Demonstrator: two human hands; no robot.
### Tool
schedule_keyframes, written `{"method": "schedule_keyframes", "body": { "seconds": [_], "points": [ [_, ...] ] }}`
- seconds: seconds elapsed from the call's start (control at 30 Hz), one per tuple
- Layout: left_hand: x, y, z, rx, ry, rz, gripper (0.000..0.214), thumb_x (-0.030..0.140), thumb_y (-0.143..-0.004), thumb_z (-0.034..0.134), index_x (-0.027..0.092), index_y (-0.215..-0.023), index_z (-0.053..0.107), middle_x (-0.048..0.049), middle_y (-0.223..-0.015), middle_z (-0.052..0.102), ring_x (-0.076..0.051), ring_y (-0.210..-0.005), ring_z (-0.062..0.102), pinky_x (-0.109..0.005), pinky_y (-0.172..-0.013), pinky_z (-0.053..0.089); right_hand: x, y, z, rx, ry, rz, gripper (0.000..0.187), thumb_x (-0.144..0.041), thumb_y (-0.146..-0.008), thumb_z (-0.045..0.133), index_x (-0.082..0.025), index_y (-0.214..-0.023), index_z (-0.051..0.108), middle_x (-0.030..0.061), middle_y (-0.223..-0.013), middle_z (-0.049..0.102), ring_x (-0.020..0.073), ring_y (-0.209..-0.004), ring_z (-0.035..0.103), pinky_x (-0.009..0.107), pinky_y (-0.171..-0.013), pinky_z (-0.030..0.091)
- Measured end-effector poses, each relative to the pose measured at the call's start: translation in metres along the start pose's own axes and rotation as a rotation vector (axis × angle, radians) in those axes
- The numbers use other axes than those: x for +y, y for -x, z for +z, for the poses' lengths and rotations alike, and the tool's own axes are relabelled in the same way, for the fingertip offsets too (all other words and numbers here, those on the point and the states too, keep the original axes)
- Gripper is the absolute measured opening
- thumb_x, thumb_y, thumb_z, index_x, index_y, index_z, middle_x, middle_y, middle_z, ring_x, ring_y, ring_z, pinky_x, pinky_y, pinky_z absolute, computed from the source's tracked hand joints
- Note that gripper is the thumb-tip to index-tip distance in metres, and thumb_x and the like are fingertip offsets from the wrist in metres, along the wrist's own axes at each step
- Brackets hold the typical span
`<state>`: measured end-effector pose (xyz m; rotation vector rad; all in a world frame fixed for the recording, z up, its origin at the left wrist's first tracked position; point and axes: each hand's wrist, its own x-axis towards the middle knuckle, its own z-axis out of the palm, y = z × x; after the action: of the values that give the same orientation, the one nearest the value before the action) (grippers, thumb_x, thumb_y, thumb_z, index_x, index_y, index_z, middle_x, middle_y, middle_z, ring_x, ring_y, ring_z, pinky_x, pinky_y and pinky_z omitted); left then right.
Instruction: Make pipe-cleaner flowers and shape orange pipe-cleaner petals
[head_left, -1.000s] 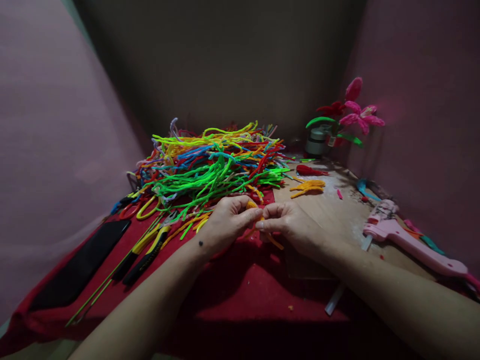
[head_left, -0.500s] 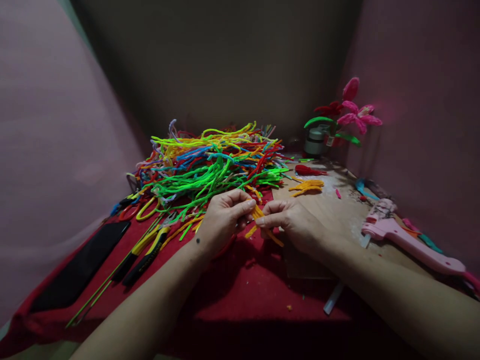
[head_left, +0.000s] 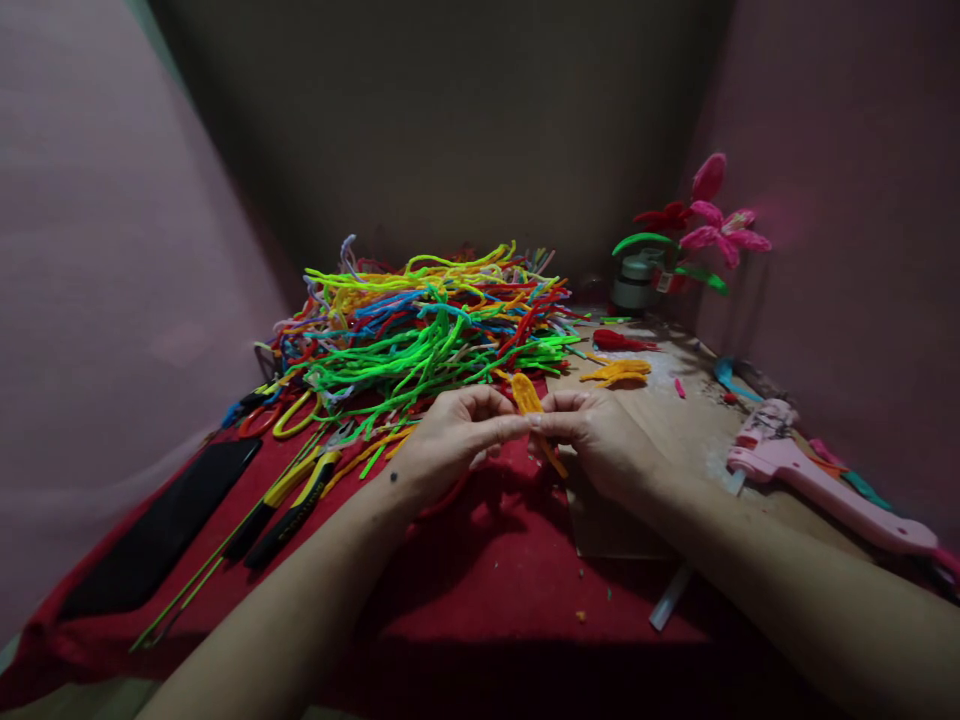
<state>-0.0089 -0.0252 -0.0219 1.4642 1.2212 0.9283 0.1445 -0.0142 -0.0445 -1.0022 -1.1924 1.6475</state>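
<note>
Between both hands is an orange pipe-cleaner petal, its rounded end pointing up and away and its loose stems hanging down to the right. My left hand pinches it from the left side with thumb and fingers. My right hand pinches the same petal from the right, the thumbs meeting near its lower part. A heap of coloured pipe cleaners lies just beyond the hands. An orange bundle of petals and a red one rest on the brown board.
Pliers, scissors with yellow handles, thin green wires and a black phone lie at left on the red cloth. A pink glue gun lies at right. Pink pipe-cleaner flowers stand behind the board.
The orange petal has turned so its rounded end now shows upright above my fingers. Both hands have drawn closer together, and the left has shifted slightly right.
</note>
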Motion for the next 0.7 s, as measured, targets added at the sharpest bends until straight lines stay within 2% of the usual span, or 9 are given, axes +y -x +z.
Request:
{"method": "schedule_keyframes", "body": {
  "seconds": [0.07,0.2,0.33,0.47,0.7],
  "points": [
    [0.0007,0.0023,0.0023,-0.018,-0.109,0.021,0.015,0.027,-0.071,0.062,0.012,-0.068,0.059,0.0040,-0.056,0.050,-0.005,-0.047,0.038,-0.017,-0.045,0.029,0.0009,-0.0014,-0.0004,0.038,0.005,-0.016,0.021,-0.023,-0.061,0.067,-0.015,-0.053,0.049,-0.0039,-0.044,0.052,0.0060,-0.039,0.042,0.020,-0.040,0.029],
    [-0.0012,0.0043,0.0078,0.052,-0.337,0.186,0.015,0.024,-0.076,0.056,0.013,-0.067,0.061,0.0020,-0.059,0.054,-0.008,-0.054,0.044,-0.019,-0.053,0.034,0.0029,-0.0018,0.0005,0.064,0.003,-0.048,0.023,-0.025,-0.061,0.068,-0.015,-0.053,0.049,-0.0049,-0.044,0.050,0.0052,-0.038,0.039,0.020,-0.039,0.027],
    [-0.0062,0.0013,0.0065,0.105,-0.542,0.287,0.017,0.026,-0.078,0.052,0.015,-0.068,0.060,0.0011,-0.062,0.057,-0.009,-0.056,0.046,-0.020,-0.056,0.035,0.0036,-0.0008,0.0012,0.066,-0.018,-0.060,0.024,-0.027,-0.064,0.066,-0.016,-0.053,0.047,-0.0037,-0.045,0.051,0.0054,-0.037,0.038,0.020,-0.038,0.026],
    [-0.0080,0.0002,0.0039,0.141,-0.730,0.346,0.019,0.027,-0.081,0.050,0.016,-0.069,0.058,-0.0003,-0.063,0.058,-0.010,-0.056,0.048,-0.020,-0.056,0.035,0.0045,-0.0011,0.0010,0.069,-0.033,-0.075,0.025,-0.027,-0.065,0.065,-0.016,-0.053,0.046,-0.0037,-0.045,0.052,0.0058,-0.036,0.038,0.021,-0.038,0.026],
    [-0.0074,-0.0015,-0.0004,0.174,-0.883,0.389,0.019,0.029,-0.082,0.048,0.016,-0.071,0.058,-0.0016,-0.064,0.060,-0.010,-0.054,0.047,-0.020,-0.055,0.033,0.0027,-0.0018,0.0002,0.092,-0.074,-0.098,0.022,-0.026,-0.063,0.067,-0.015,-0.055,0.050,-0.0023,-0.050,0.053,0.0069,-0.045,0.045,0.021,-0.044,0.031]
  ]
}}
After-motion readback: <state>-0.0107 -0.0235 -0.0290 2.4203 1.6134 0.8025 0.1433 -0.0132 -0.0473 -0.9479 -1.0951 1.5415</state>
